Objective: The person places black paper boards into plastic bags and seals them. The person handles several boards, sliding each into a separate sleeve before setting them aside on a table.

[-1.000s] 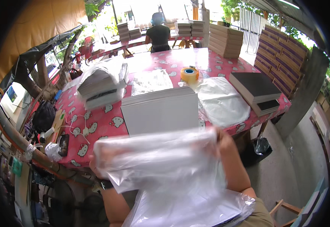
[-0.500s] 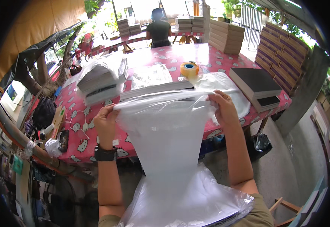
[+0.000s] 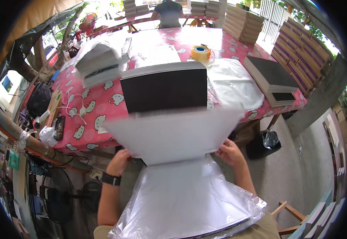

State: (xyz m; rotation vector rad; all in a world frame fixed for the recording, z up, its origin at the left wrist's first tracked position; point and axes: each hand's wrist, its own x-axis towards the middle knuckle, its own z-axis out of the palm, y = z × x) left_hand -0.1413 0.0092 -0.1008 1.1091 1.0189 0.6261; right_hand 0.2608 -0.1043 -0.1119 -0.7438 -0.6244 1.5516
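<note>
My left hand [image 3: 119, 161] and my right hand [image 3: 230, 152] pinch the two sides of a translucent white plastic bag [image 3: 173, 135]. Its far end is raised and blurred, fanning out toward the table's front edge. Under its near end, a pile of clear plastic bags [image 3: 185, 195] lies across my lap, with crinkled edges. Just beyond the raised bag, a thick black-covered stack of paper [image 3: 163, 87] sits at the front of the table; the bag hides its lower edge.
The pink patterned table [image 3: 111, 95] also bears a tape roll [image 3: 200, 52], white plastic [image 3: 233, 83], a plastic-wrapped stack [image 3: 97, 63] and a dark-topped stack [image 3: 269, 73]. A person [image 3: 169, 14] is at the back. A black bin [image 3: 264, 144] stands below right.
Both hands have come down and nearer to me, from the bag's far opening to its sides. The black cover is now uncovered, and the view has tilted down.
</note>
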